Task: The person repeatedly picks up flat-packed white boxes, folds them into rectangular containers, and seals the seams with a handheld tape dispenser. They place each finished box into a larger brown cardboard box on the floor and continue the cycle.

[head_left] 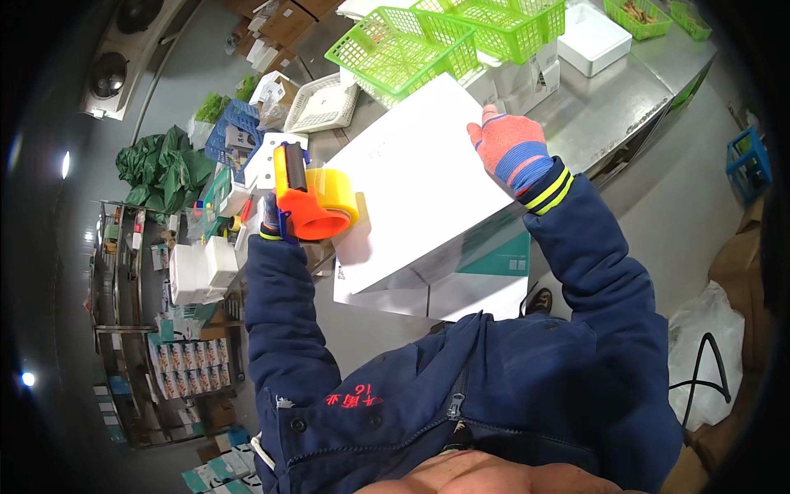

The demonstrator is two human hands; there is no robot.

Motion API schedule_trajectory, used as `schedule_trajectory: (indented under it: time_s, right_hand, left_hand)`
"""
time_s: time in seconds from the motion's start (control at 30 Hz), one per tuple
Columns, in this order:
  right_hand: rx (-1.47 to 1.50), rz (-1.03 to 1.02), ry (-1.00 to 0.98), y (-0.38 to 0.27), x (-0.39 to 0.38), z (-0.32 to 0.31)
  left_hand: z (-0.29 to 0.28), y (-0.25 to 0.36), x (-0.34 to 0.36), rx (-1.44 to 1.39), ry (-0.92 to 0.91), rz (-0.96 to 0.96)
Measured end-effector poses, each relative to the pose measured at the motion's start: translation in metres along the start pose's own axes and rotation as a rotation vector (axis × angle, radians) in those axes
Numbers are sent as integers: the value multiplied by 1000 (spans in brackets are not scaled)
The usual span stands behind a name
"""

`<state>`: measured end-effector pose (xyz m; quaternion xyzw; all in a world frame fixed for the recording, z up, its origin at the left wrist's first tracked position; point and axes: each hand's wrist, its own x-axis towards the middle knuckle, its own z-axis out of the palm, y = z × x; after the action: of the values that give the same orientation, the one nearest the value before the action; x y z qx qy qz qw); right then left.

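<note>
Overall light: bright, cool white.
Lamps (66, 165): glaring spots, far left of the left grip (269, 216).
White box (428, 177): top nearly washed out between left and right grip (514, 148); near side shaded.
Tape dispenser (296, 202): soft shadow just right of the left grip.
Steel bench (634, 90): dull sheen, right of the right grip.
Shelves (123, 329): bowed, soft, beyond the left grip; black rim around.

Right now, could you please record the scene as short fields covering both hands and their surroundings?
Left hand: holding an orange handheld tape dispenser with yellow roll
Right hand: in a coral-and-blue knitted glove, at the right edge of a large white rectangular box
Beyond the box: bright-green plastic mesh baskets; white rectangular container
Right background: grey metal table
</note>
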<state>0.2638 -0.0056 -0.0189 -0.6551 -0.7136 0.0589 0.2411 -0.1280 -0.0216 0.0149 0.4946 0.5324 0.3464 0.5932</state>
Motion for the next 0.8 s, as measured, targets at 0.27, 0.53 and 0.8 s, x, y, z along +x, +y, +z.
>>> schedule_trajectory:
  time_s: [0.27, 0.53, 0.8]
  right_hand:
    - [304, -272, 407, -16, -7, -25]
    - [1110, -537, -136, -90, -24, 9]
    - [684, -857, 252, -90, -12, 28]
  left_hand:
    - [5, 18, -4, -30, -141, 79]
    - [23, 28, -6, -168, -82, 200]
    - [21, 39, -2, -111, -176, 191]
